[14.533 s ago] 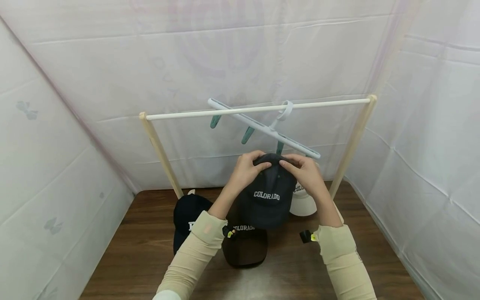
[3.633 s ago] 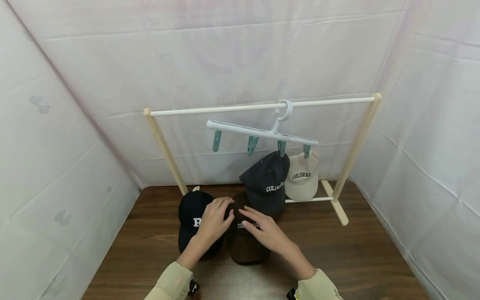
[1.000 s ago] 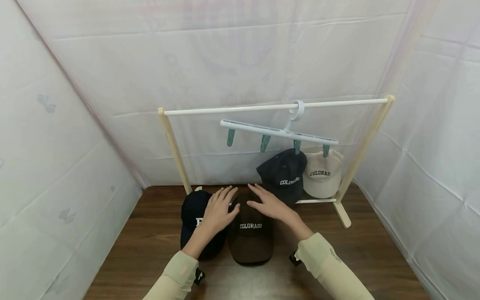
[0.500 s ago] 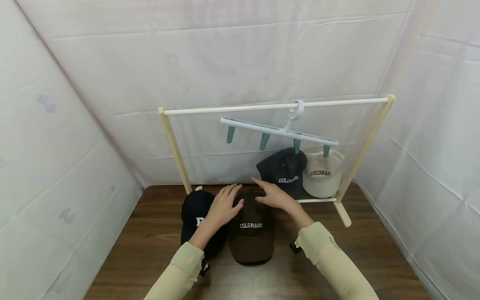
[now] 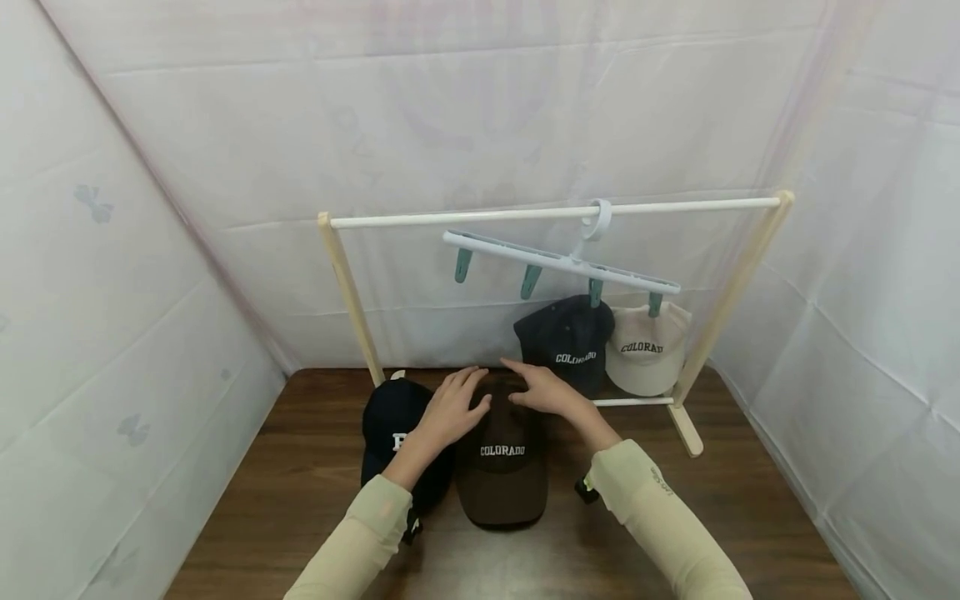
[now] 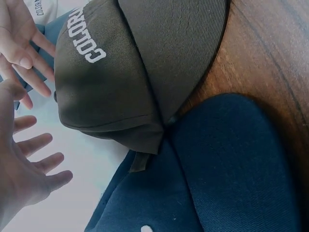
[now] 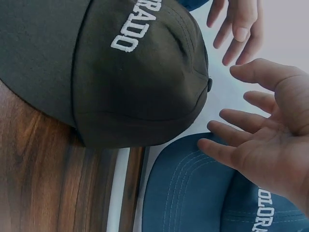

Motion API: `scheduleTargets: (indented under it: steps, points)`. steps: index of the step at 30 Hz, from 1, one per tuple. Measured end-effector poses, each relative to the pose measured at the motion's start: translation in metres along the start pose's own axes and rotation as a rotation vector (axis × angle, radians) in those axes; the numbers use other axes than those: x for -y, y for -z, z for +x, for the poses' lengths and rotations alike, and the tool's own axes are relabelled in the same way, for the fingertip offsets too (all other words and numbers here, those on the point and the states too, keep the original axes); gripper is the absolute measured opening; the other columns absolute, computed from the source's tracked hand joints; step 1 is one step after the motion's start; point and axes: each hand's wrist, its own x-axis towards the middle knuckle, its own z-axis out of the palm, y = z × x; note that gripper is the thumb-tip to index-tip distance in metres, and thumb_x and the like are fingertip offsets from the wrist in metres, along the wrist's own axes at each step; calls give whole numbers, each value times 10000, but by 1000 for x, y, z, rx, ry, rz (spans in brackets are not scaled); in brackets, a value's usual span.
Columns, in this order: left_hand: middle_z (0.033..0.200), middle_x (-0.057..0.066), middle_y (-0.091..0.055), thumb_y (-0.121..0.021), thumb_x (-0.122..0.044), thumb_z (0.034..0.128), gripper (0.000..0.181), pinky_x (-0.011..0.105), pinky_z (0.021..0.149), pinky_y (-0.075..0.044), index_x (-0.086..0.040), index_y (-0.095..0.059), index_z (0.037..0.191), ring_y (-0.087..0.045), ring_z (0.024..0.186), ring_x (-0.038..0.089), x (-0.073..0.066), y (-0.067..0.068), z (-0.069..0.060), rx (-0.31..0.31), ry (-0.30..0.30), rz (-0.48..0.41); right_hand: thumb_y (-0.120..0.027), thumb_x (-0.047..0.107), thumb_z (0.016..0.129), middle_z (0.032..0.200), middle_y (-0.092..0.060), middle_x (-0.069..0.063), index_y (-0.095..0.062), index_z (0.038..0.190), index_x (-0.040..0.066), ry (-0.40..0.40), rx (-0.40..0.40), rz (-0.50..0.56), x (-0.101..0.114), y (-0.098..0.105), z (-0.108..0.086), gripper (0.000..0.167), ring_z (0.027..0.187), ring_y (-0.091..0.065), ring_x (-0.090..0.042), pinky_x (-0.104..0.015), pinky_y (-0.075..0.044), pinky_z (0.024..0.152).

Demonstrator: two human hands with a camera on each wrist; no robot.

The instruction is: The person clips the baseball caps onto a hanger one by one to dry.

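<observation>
A brown baseball cap (image 5: 502, 492) lettered COLORADO sits on the table, brim toward me. Above the far side of its crown hover my left hand (image 5: 453, 408) and right hand (image 5: 551, 393), fingers spread and holding nothing. Both wrist views show a gap between the hands and the brown cap (image 6: 106, 92). Left of it lies a navy cap (image 5: 390, 408) with a white letter, partly behind my left forearm. A dark blue COLORADO cap (image 5: 566, 333) and a cream COLORADO cap (image 5: 645, 367) hang from green clips; the right fingertips (image 7: 212, 145) appear close to the dark blue cap's brim.
A light blue hanger (image 5: 517, 252) hooks over the white rod (image 5: 450, 220) of a wooden-legged rack and tilts down to the right. Its two left clips (image 5: 462, 265) hold nothing. White cloth (image 5: 480, 125) surrounds the wooden table (image 5: 285, 500) at the back and sides.
Earlier both hands held the dark blue cap below the hanger; now it hangs from a clip. The hands then came down over the brown cap, moved slightly toward its far side and nearly stopped.
</observation>
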Motion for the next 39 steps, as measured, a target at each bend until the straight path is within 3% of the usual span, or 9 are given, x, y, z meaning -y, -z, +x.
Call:
scheduleTargets:
  steps: [2,5,8,12,18,25,30,39]
  points:
    - [1543,140,-443,-543,-381,1051,517,557,1105,-395,-141,-483,1505,-433,1393,381,0,0,2,-6,2,-2,-680,122,986,1479,-518,-181,-322,1601,121,-6,1,1,0,0,2,712,715,-597,-191,-414,-487,838]
    - [1541,131,-448,-537,-382,1053,498,549,1094,-412,-146,-501,1490,-442,1385,378,0,0,5,-1,12,-1,-678,128,987,1423,-565,-176,-329,1599,127,-12,11,1,-2,1,5,705,854,-643,-226,-420,-506,843]
    - [1529,135,-462,-540,-375,1052,477,545,1071,-436,-150,-521,1472,-455,1375,369,1,-2,6,1,21,3,-675,129,989,1466,-529,-197,-332,1596,111,-9,32,28,-4,1,6,698,1136,-637,-298,-412,-525,852]
    - [1505,121,-489,-533,-375,1055,455,531,1045,-463,-153,-539,1452,-481,1357,352,3,-6,9,4,29,9,-674,112,987,1511,-477,-222,-330,1588,67,-4,57,63,-7,3,5,693,1292,-570,-352,-398,-541,873]
    - [1450,105,-543,-533,-375,1054,429,517,978,-511,-160,-563,1424,-549,1293,326,6,-9,15,5,62,-24,-680,112,986,1507,-479,-222,-354,1573,44,-11,78,76,-9,4,7,676,1218,-617,-322,-351,-539,776]
    - [1432,135,-555,-521,-380,1057,445,519,963,-518,-133,-560,1424,-570,1266,335,4,-11,19,50,79,-68,-685,131,987,1480,-514,-212,-434,1526,26,-8,95,89,-15,6,11,604,1314,-551,-354,-427,-537,953]
    - [1418,135,-562,-520,-374,1057,430,511,951,-523,-132,-570,1409,-584,1242,329,2,-14,20,62,93,-83,-698,152,978,1428,-563,-222,-464,1491,-17,3,118,83,-21,6,14,589,1304,-560,-371,-428,-541,957]
    - [1297,73,-643,-508,-382,1061,361,482,883,-543,-169,-631,1325,-657,1091,285,-2,-18,21,63,139,-125,-702,191,978,1398,-598,-181,-527,1455,18,-1,141,69,-25,8,18,536,1281,-580,-347,-413,-548,935]
